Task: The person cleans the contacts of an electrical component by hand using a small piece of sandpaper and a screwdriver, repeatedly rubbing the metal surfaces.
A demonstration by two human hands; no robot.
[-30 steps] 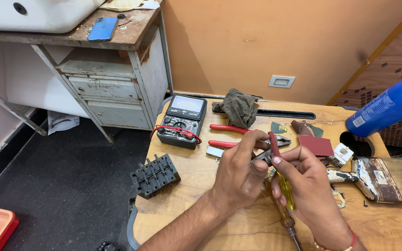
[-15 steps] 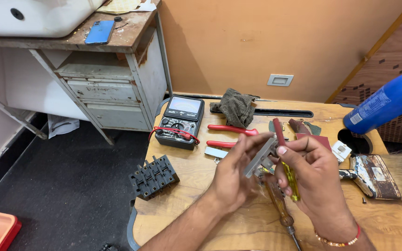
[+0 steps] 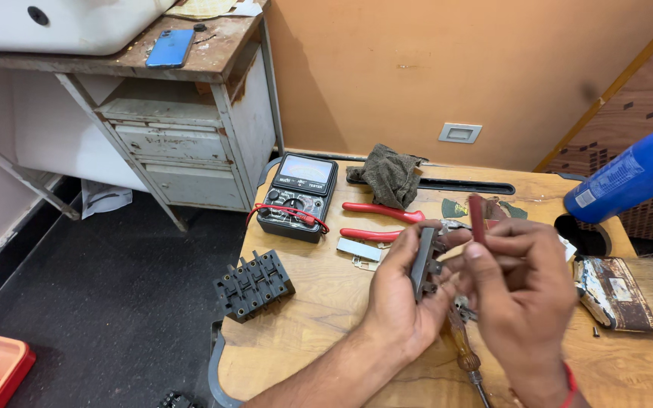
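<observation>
The left hand [image 3: 398, 291] holds a small dark grey block [image 3: 423, 262] above the wooden table [image 3: 319, 317]; its grip is closed on the block. The block is narrow, upright, with small metal parts on its side. The right hand [image 3: 523, 291] has its grip closed around a dark red tool handle [image 3: 477, 217], just beside the block. Red pliers [image 3: 383, 212] lie behind the hands.

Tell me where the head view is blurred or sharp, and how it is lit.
Head view: soft, even light, no harsh glare; the right hand is smeared by motion blur, the left hand and its grey part slightly soft; the multimeter and black terminal block look sharp.
</observation>
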